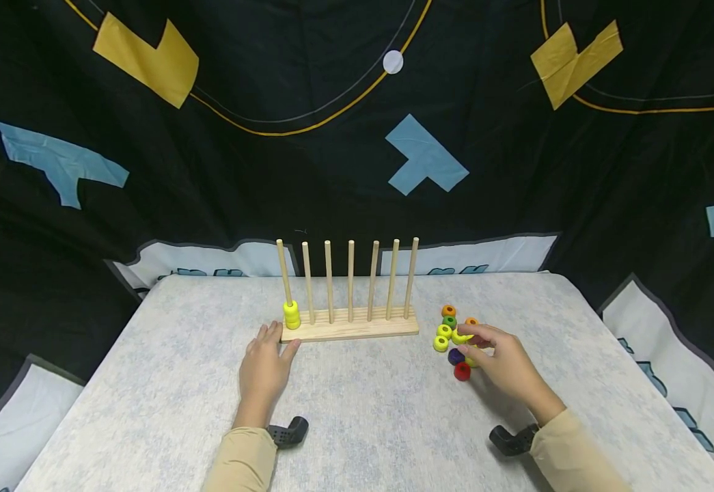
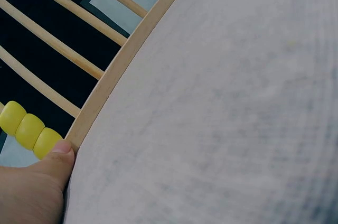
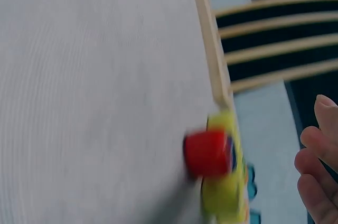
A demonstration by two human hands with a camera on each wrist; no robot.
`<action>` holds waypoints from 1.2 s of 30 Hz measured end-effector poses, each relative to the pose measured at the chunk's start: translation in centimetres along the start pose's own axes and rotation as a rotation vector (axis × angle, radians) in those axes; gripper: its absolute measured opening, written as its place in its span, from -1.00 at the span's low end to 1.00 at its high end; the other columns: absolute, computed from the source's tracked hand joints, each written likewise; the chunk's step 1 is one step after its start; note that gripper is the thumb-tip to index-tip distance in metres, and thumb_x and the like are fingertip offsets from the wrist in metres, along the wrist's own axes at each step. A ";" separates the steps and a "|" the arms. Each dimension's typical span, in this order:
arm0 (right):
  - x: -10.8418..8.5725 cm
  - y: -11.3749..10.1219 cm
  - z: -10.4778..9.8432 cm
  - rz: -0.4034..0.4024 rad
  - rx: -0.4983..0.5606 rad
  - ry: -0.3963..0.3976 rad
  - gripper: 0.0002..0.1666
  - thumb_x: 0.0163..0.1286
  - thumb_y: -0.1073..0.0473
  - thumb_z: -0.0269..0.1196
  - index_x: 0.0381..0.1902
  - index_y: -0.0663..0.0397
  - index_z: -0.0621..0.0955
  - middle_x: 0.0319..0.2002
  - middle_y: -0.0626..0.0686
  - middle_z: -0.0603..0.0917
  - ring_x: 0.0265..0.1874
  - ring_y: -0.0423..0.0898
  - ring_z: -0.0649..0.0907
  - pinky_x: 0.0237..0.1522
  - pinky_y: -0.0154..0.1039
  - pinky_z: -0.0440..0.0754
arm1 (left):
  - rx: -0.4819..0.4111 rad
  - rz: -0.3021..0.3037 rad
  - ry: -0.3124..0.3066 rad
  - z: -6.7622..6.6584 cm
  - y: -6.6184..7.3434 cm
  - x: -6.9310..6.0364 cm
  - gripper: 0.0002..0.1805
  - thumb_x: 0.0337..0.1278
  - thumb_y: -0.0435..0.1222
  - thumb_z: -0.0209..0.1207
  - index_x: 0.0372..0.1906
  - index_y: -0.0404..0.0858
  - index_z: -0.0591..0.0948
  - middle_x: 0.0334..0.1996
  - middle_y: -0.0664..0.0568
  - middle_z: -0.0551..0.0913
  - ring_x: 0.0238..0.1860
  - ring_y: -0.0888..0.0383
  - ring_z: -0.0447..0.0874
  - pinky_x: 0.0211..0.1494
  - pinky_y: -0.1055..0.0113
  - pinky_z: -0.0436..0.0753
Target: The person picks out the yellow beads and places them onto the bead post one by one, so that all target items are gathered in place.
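A wooden peg stand [image 1: 350, 331] with several upright pegs stands at the table's middle. On its leftmost peg sit three yellow beads [image 1: 292, 315], stacked and touching. My left hand [image 1: 264, 369] grips the stand's left end; the left wrist view shows the thumb [image 2: 60, 152] against the base's front edge, other fingers hidden. Right of the stand lie loose beads: a red bead [image 1: 462, 372], a purple bead [image 1: 456, 357], a green bead [image 1: 449, 321], orange beads [image 1: 449, 311] and several yellow beads [image 1: 441, 344]. Over them hovers my right hand [image 1: 507, 359], thumb and fingers apart, no bead visible between them.
A pale, mottled cloth [image 1: 357, 417] covers the table. Behind it hangs a dark curtain [image 1: 307, 184] with yellow and blue patches. Both wrists carry black camera mounts [image 1: 289, 433].
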State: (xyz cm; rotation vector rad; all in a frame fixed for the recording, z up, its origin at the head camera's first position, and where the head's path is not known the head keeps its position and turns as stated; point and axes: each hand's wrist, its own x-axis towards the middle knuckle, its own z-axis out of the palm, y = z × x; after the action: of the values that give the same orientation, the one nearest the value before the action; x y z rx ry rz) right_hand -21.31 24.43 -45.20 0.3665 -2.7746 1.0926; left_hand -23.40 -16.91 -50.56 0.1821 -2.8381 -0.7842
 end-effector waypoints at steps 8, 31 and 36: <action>-0.3 3.1 -0.5 0.062 -0.044 0.036 -0.53 0.38 0.16 0.33 0.23 0.04 0.60 0.14 0.08 0.68 -0.07 -0.03 0.70 -0.02 -0.08 0.71 | 0.002 -0.008 0.001 0.0 -0.1 0.0 -0.26 0.40 0.06 0.09 0.47 -0.30 0.30 0.49 -0.16 0.30 0.54 -0.22 0.13 0.47 -0.27 0.26; -0.8 4.7 0.6 0.068 -0.047 0.018 -0.54 0.22 0.19 0.45 0.08 0.10 0.65 -0.09 0.03 0.72 -0.13 -0.08 0.71 -0.05 -0.19 0.72 | -0.003 -0.002 0.002 0.0 0.0 0.0 -0.26 0.40 0.06 0.09 0.47 -0.31 0.30 0.49 -0.17 0.30 0.53 -0.23 0.13 0.48 -0.26 0.25; -0.9 4.6 0.8 0.088 -0.028 -0.006 -0.55 0.25 0.15 0.43 0.09 0.09 0.64 -0.07 0.03 0.72 -0.09 -0.05 0.71 0.01 -0.09 0.71 | -0.003 -0.001 -0.003 -0.1 0.0 0.1 -0.26 0.40 0.06 0.09 0.47 -0.30 0.30 0.49 -0.17 0.29 0.54 -0.23 0.13 0.48 -0.26 0.25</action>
State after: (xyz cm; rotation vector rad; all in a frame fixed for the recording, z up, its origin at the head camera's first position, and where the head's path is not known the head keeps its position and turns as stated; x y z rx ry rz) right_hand -21.74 27.31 -49.02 0.2462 -2.8329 1.0711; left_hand -23.43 -16.98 -50.50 0.1817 -2.8400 -0.7901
